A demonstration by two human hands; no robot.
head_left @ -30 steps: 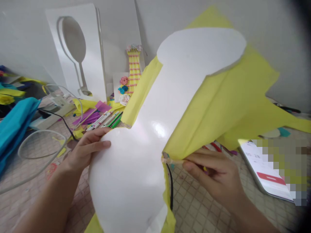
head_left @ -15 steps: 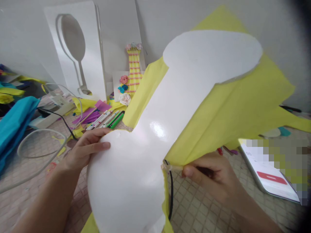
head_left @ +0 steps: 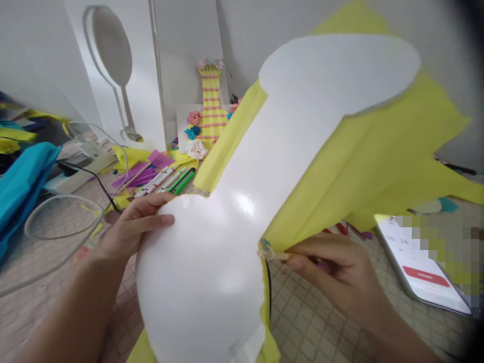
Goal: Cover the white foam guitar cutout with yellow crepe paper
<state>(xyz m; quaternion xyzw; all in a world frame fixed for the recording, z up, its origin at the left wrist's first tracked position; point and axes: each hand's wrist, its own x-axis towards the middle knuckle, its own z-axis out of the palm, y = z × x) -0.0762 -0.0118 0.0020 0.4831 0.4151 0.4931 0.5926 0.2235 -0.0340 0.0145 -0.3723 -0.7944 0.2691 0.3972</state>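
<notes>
Holds white cutout [head_left: 204,282] over table [head_left: 302,312], mid-view, tilted, with round part low and neck running up and right. Grips it at upper left edge of round part with left hand [head_left: 141,224], pressing one digit on shiny face, with rest of fingers along edge or behind it, partly hidden. Pinches thin pale stick [head_left: 279,256] between thumb and fingers of right hand [head_left: 336,267]. Points stick tip at inner corner on right, at join of neck and round part; cannot tell exact contact there. Has yellow paper [head_left: 374,166] behind cutout, jutting out along both sides of neck, spreading wide on right, just above right hand.

Has phone [head_left: 419,257] on table at right, near right hand, with red bar on lit screen, partly masked. Past left hand, has markers [head_left: 166,181] side by side next to purple scraps [head_left: 141,179]. Farther back, has small guitar [head_left: 210,101] with pink bars, white strings and flowers [head_left: 196,149], near upright board [head_left: 141,75] with spoon-shaped hole. At far left, has blue paper [head_left: 28,186] near power strip [head_left: 85,174].
</notes>
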